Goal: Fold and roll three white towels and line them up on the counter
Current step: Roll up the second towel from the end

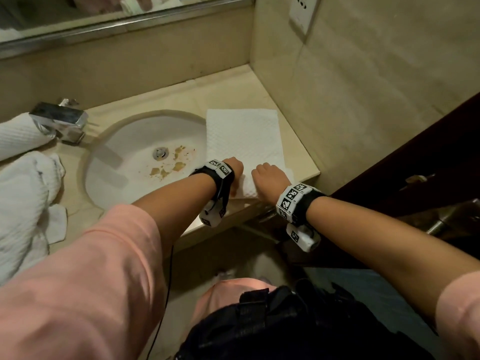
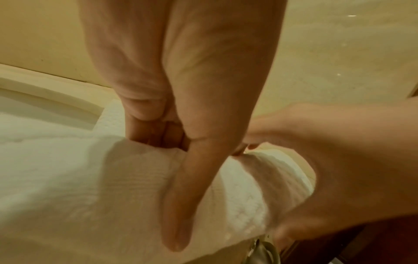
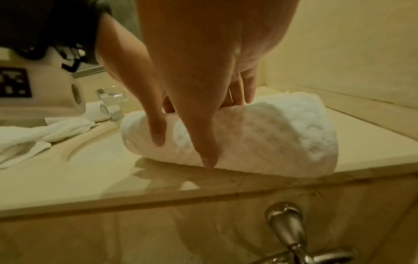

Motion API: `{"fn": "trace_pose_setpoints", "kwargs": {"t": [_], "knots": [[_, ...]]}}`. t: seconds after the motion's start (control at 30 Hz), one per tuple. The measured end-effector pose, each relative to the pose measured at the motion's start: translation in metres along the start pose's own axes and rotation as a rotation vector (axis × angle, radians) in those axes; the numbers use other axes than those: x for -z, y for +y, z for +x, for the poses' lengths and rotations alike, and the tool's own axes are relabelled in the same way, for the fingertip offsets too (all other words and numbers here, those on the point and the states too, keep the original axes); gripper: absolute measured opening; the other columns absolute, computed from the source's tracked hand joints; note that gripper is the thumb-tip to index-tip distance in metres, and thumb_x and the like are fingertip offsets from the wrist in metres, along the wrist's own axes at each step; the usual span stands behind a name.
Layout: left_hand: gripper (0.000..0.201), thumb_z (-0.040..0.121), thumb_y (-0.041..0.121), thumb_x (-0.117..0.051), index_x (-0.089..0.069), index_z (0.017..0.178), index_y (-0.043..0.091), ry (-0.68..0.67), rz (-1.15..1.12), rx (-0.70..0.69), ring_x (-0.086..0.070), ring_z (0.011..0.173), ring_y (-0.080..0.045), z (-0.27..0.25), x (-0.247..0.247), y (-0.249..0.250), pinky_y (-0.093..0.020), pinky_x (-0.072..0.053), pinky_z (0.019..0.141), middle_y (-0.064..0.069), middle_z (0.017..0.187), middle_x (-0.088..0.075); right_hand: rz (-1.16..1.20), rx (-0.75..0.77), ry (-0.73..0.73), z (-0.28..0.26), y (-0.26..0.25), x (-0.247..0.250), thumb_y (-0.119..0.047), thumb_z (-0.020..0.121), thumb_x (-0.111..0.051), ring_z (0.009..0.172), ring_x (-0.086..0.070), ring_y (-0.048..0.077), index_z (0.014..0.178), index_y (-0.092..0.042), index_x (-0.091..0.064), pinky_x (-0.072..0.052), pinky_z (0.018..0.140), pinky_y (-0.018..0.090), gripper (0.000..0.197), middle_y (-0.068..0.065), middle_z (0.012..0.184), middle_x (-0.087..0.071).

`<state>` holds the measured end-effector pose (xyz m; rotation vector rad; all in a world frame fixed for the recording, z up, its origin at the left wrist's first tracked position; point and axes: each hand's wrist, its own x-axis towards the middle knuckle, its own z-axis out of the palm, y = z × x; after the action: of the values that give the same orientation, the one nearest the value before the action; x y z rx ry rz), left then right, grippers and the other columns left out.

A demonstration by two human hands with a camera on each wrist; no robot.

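A folded white towel point(image 1: 244, 136) lies flat on the counter point(image 1: 298, 152) to the right of the sink, and its near end is turned up into a roll point(image 3: 271, 139). My left hand point(image 1: 233, 168) grips the roll's left part, fingers curled over the top and thumb down its near side point(image 2: 172, 205). Beside it, my right hand point(image 1: 267, 178) holds the right part the same way point(image 3: 217, 128). A rolled white towel point(image 1: 18, 136) lies at the far left behind the faucet. A loose, crumpled white towel point(image 1: 23, 203) sits on the counter left of the sink.
The stained round sink point(image 1: 117, 162) lies left of the towel, with a chrome faucet point(image 1: 59, 120) behind it. Tiled walls close the counter at the back and right point(image 1: 363, 74). A metal cabinet handle point(image 3: 291, 232) sticks out below the counter's front edge.
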<state>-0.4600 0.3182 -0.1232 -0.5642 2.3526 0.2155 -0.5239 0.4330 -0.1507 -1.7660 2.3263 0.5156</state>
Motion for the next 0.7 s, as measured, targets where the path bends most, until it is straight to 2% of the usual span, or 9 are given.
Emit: {"fn": "trace_pose_setpoints", "kwargs": {"t": [0.17,0.3,0.43,0.53,0.63,0.7], "knots": [[0.048,0.069,0.029,-0.083,-0.067,0.109,0.008,-0.025,-0.033,0.021,-0.065,0.1,-0.024,0.008,0.004,-0.002,-0.028,-0.052,0.085,-0.007,0.106,-0.068,-0.022,0.01,-0.003,0.003,-0.004,0.002,-0.006,0.089,-0.049,0.105,-0.052,0.028,0.112,-0.005,-0.052,-0.04,0.087,0.034,0.023,0.013,0.114,-0.055],[0.04,0.077,0.025,-0.077,-0.066,0.11,0.007,-0.024,-0.079,0.023,-0.064,0.103,-0.024,0.011,0.005,-0.005,-0.028,-0.048,0.08,-0.009,0.108,-0.067,-0.013,0.019,0.005,0.004,-0.009,-0.005,0.003,0.09,-0.043,0.102,-0.052,0.031,0.113,-0.003,-0.049,-0.039,0.083,0.036,0.024,0.015,0.113,-0.054],[0.039,0.063,0.031,-0.085,-0.069,0.093,0.011,-0.055,-0.103,0.025,-0.068,0.086,-0.021,0.012,0.005,-0.008,-0.028,-0.055,0.078,-0.004,0.091,-0.071,0.023,0.009,-0.016,0.006,-0.007,-0.008,0.004,0.09,-0.043,0.102,-0.053,0.032,0.111,-0.002,-0.05,-0.04,0.081,0.036,0.024,0.016,0.112,-0.056],[0.037,0.057,0.031,-0.086,-0.069,0.085,0.013,-0.048,-0.145,0.026,-0.069,0.079,-0.02,0.012,0.005,-0.01,-0.032,-0.058,0.078,-0.004,0.084,-0.072,0.085,-0.036,-0.069,0.014,-0.004,-0.002,-0.001,0.09,-0.049,0.103,-0.056,0.031,0.111,-0.003,-0.053,-0.044,0.08,0.035,0.021,0.015,0.112,-0.058],[0.038,0.062,0.028,-0.085,-0.07,0.092,0.01,-0.023,-0.194,0.018,-0.068,0.084,-0.022,0.015,0.001,-0.014,-0.032,-0.056,0.078,-0.004,0.087,-0.07,0.109,-0.025,-0.133,0.022,0.001,0.007,-0.01,0.084,-0.063,0.096,-0.061,0.03,0.107,-0.005,-0.055,-0.046,0.075,0.034,0.025,0.013,0.105,-0.062],[0.042,0.065,0.032,-0.083,-0.068,0.099,0.012,0.01,-0.122,-0.009,-0.066,0.091,-0.023,0.014,-0.006,-0.014,-0.033,-0.054,0.083,-0.003,0.094,-0.067,0.099,-0.028,-0.171,0.028,0.006,0.011,-0.016,0.079,-0.071,0.089,-0.063,0.029,0.101,-0.007,-0.059,-0.047,0.07,0.032,0.027,0.011,0.098,-0.065]]}}
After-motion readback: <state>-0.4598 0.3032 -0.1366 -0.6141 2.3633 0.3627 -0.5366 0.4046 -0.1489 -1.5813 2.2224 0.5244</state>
